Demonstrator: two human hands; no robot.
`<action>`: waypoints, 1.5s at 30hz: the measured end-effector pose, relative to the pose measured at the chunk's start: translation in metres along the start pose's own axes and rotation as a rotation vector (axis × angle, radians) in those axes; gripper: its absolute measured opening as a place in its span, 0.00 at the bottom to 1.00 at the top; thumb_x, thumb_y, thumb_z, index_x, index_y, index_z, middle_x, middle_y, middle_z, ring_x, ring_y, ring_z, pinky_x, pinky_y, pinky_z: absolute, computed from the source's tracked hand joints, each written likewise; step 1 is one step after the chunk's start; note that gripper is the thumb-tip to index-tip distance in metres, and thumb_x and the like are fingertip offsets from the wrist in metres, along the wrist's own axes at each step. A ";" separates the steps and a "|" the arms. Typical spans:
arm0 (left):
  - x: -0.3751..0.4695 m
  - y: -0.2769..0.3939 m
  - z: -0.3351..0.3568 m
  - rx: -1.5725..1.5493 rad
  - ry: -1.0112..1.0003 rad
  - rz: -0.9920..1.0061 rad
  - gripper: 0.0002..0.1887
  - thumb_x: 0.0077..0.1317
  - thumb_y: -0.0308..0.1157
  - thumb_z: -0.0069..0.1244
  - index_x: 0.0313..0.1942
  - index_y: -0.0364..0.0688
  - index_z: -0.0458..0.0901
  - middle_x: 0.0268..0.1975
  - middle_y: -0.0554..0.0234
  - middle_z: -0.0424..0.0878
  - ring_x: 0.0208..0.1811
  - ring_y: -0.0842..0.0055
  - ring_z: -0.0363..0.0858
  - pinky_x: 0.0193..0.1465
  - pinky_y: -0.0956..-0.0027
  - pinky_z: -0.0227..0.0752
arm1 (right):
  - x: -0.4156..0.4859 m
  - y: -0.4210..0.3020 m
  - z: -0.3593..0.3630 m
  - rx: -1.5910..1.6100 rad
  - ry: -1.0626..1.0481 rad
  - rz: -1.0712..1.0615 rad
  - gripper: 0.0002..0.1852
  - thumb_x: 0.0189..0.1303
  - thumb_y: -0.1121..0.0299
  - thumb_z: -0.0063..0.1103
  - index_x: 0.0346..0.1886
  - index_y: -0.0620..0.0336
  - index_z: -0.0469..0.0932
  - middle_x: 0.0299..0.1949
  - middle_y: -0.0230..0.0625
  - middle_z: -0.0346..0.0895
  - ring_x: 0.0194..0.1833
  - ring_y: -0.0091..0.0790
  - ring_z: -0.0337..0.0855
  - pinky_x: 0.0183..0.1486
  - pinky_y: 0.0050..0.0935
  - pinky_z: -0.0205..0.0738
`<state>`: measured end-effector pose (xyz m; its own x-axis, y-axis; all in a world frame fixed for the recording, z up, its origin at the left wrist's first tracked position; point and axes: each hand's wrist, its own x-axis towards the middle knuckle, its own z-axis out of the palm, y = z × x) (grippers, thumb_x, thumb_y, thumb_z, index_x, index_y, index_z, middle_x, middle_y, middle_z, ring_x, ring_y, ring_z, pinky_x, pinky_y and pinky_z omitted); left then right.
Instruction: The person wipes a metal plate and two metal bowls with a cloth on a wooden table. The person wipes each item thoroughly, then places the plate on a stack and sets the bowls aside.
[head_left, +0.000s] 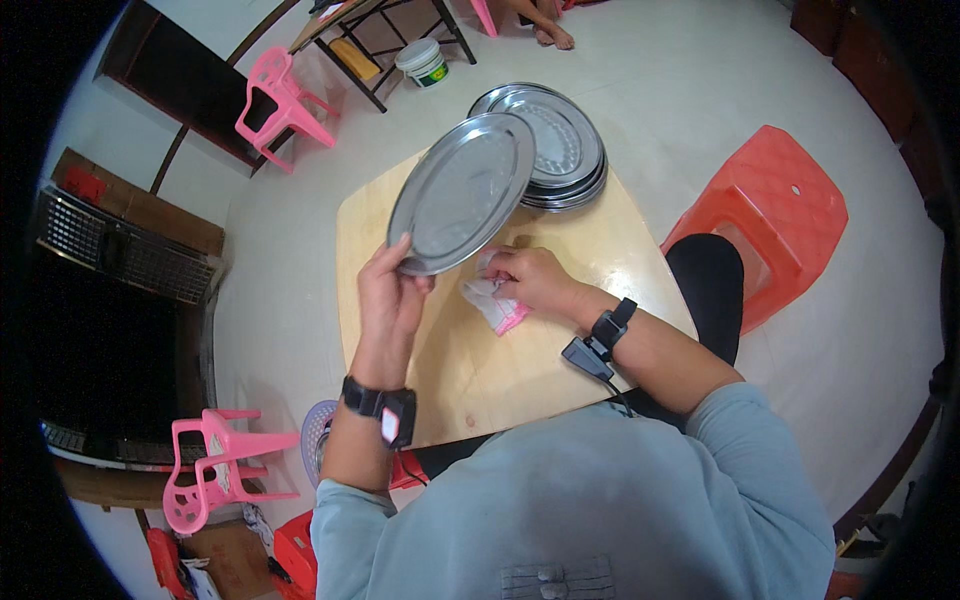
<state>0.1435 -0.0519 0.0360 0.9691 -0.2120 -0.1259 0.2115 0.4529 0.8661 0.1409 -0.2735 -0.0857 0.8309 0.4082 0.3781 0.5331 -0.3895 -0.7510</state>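
Note:
My left hand (394, 300) grips the near rim of an oval stainless steel platter (466, 193), thumb on top and fingers beneath. The platter is raised and tilted above a small wooden table (457, 375). In my right hand (536, 277) is a crumpled white cloth with a pink edge (495, 304), pinched between thumb and fingers just above the tabletop, right of the platter's near end. Behind them, at the table's far edge, stands a stack of similar steel platters (551, 139); the raised platter covers part of its left side.
A red plastic stool (780, 202) stands to the right, beside my leg. Two pink plastic chairs (281, 97) are on the left. Beyond the table, a white bucket (422, 61) sits under a desk (337, 22). Another person's bare feet (553, 35) show at the top. A purple perforated basket (316, 435) is at lower left.

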 end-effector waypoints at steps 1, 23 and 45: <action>0.013 -0.009 0.011 -0.015 0.050 0.005 0.06 0.73 0.32 0.53 0.37 0.40 0.79 0.29 0.63 0.84 0.23 0.74 0.78 0.28 0.70 0.69 | 0.001 0.002 0.000 0.018 0.014 0.003 0.13 0.51 0.63 0.68 0.39 0.56 0.84 0.41 0.37 0.85 0.42 0.46 0.86 0.44 0.41 0.80; 0.090 -0.088 0.084 0.010 0.128 -0.001 0.12 0.76 0.37 0.50 0.43 0.34 0.78 0.34 0.55 0.85 0.31 0.67 0.86 0.32 0.69 0.79 | 0.008 0.005 0.003 0.014 -0.071 0.182 0.12 0.47 0.64 0.69 0.34 0.59 0.85 0.36 0.49 0.86 0.40 0.55 0.86 0.45 0.50 0.79; 0.081 -0.085 0.094 0.132 0.063 -0.130 0.08 0.73 0.23 0.45 0.48 0.31 0.74 0.39 0.54 0.81 0.37 0.67 0.85 0.37 0.69 0.81 | 0.009 0.011 0.010 0.043 -0.007 0.144 0.14 0.46 0.60 0.70 0.34 0.58 0.84 0.35 0.47 0.85 0.38 0.54 0.85 0.42 0.50 0.77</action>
<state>0.1921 -0.1893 -0.0021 0.9417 -0.2044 -0.2673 0.3210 0.3069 0.8960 0.1527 -0.2654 -0.0959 0.8969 0.3568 0.2612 0.4012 -0.4086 -0.8198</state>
